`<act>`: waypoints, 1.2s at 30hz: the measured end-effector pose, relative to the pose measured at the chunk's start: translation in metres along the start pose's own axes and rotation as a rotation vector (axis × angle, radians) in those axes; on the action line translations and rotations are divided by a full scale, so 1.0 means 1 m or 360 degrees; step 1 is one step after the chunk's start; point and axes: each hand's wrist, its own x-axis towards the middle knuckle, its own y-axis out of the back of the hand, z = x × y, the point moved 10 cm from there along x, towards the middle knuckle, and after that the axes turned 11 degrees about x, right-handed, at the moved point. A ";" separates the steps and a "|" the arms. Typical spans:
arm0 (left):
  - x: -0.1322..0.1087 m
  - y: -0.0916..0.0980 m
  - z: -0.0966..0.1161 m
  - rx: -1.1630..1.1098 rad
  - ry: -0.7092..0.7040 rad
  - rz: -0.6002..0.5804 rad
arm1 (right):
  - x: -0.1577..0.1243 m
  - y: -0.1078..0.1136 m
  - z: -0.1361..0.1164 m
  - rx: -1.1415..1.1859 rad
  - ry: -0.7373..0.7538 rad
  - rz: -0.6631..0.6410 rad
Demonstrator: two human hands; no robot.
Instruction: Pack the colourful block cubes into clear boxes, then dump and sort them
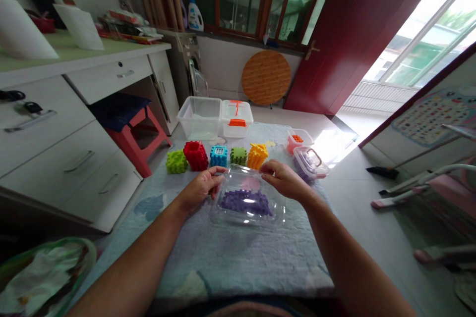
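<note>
A clear plastic box (pixel 248 197) with purple puzzle pieces (pixel 245 201) inside rests on the blue mat (pixel 238 252) in front of me. My left hand (pixel 201 186) grips its left far edge, fingers curled on the rim. My right hand (pixel 284 178) grips its right far edge the same way. Behind the box stands a row of foam cubes: light green (pixel 176 162), red (pixel 196 155), blue (pixel 218 155), dark green (pixel 238 155) and orange (pixel 257 155).
Two small lidded boxes (pixel 310 162) and an open one with orange pieces (pixel 298 139) sit at the right back. A large clear tub (pixel 200 117) and its lid (pixel 235 118) stand further back. A red stool (pixel 130 129) and white drawers (pixel 55 153) are on the left.
</note>
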 end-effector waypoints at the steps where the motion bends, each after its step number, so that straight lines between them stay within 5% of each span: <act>1: 0.000 0.000 0.000 -0.0024 0.0006 0.0004 | 0.002 -0.002 0.001 -0.0018 0.0005 -0.0009; 12: -0.001 -0.001 0.005 -0.0006 -0.0019 -0.0018 | 0.019 -0.031 0.021 0.0117 -0.0144 -0.0369; 21: -0.005 -0.008 0.007 -0.0102 0.0015 -0.0093 | -0.004 -0.065 0.033 0.1040 -0.0619 -0.0954; 30: -0.004 -0.017 0.001 -0.0221 0.0009 -0.0174 | -0.037 -0.071 0.062 0.1780 -0.0660 -0.0791; 36: -0.002 -0.013 -0.002 -0.0124 0.0016 -0.0145 | -0.060 -0.049 0.067 0.2003 -0.0612 -0.0586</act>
